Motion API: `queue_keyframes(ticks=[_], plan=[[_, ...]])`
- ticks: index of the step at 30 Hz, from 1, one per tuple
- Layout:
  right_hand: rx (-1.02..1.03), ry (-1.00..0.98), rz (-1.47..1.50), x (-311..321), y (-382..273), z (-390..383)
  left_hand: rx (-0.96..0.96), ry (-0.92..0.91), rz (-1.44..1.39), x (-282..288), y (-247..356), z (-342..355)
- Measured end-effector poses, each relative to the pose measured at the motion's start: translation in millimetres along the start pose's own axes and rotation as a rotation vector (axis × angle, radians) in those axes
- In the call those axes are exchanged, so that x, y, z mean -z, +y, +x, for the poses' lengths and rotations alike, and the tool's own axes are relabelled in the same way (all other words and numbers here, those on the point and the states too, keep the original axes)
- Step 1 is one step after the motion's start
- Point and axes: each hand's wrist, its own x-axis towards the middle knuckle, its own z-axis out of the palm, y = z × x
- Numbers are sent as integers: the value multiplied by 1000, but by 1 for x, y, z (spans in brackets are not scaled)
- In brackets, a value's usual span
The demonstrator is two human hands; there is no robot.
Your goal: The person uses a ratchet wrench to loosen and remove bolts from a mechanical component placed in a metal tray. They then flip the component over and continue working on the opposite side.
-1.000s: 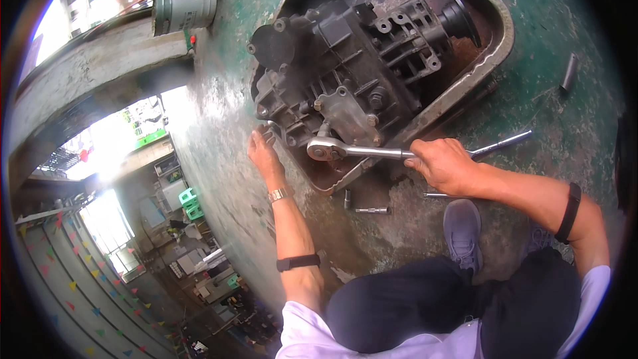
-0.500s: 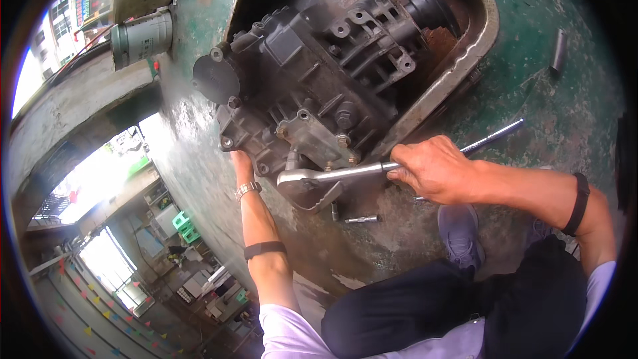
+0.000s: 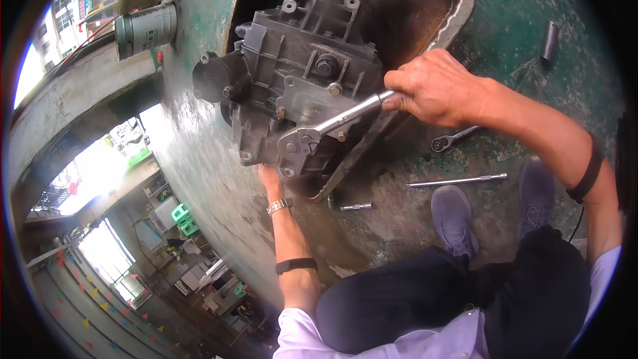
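Observation:
My right hand point(image 3: 432, 90) is wrapped round the handle of a chrome ratchet wrench point(image 3: 349, 116). The wrench's head rests over the near part of a dark metal gearbox point(image 3: 302, 56), by a bolted cover plate point(image 3: 312, 103). Slanting up to the right, the handle runs into my fist. My left hand point(image 3: 268, 178) reaches to the gearbox's near lower edge, and its fingers are hidden under the casing. The gearbox lies in a large metal tray point(image 3: 458, 10) with a worn rim.
On the green floor right of the tray lie a second ratchet point(image 3: 452, 139), a long extension bar point(image 3: 457, 181) and a dark socket point(image 3: 549, 41). A short chrome piece point(image 3: 357, 207) is near the tray's corner. Two buckets point(image 3: 147, 28) stand at the far left. My shoes point(image 3: 453, 216) are close by.
In view, the gearbox has turned counterclockwise, its flanged end now toward the top. My right hand and the wrench handle have swung upward. My left hand has shifted right with the casing.

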Motion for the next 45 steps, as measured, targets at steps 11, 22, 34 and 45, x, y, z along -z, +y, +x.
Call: queue_keyframes(ticks=[11,22,34,45], plan=[[-83,51,-26,-10,-8,-18,22,22,64,-10,-12,-31],[-472,44,323,-80,-64,-72,95,-1,43,-17,-21,-45],[-448,-434,549,-75,-56,-73,243,5,187,-33,-33,-60],[121,-435,-259,117,-38,112,93,96,207,-26,-14,-66]])
